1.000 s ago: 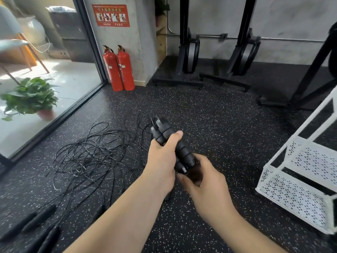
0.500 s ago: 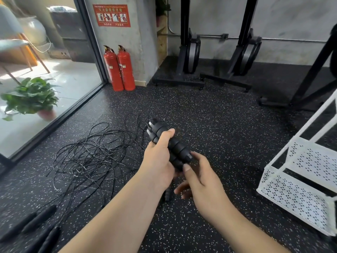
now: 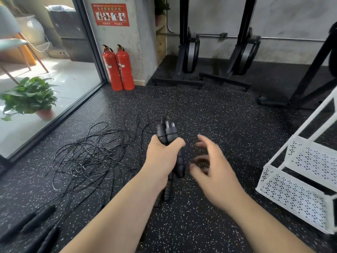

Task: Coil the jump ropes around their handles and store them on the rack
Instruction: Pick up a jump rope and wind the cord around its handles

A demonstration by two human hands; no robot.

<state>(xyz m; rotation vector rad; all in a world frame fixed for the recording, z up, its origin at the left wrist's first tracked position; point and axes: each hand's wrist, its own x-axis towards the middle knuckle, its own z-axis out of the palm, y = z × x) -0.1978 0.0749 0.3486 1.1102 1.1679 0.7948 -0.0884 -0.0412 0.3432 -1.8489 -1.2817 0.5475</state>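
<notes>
Released from the handles (image 3: 167, 133), the right hand (image 3: 214, 172) is now held just beside them on the side of the rack (image 3: 284, 196), fingers spread and empty. The handles, turned more upright than before, are gripped as a pair by the curled left hand (image 3: 164, 157), left of the rack. Loose ropes (image 3: 94, 154) are tangled on the floor, farther from the rack.

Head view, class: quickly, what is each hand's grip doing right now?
Left hand: closed round the jump rope handles.
Right hand: open, holding nothing, apart from the handles.
</notes>
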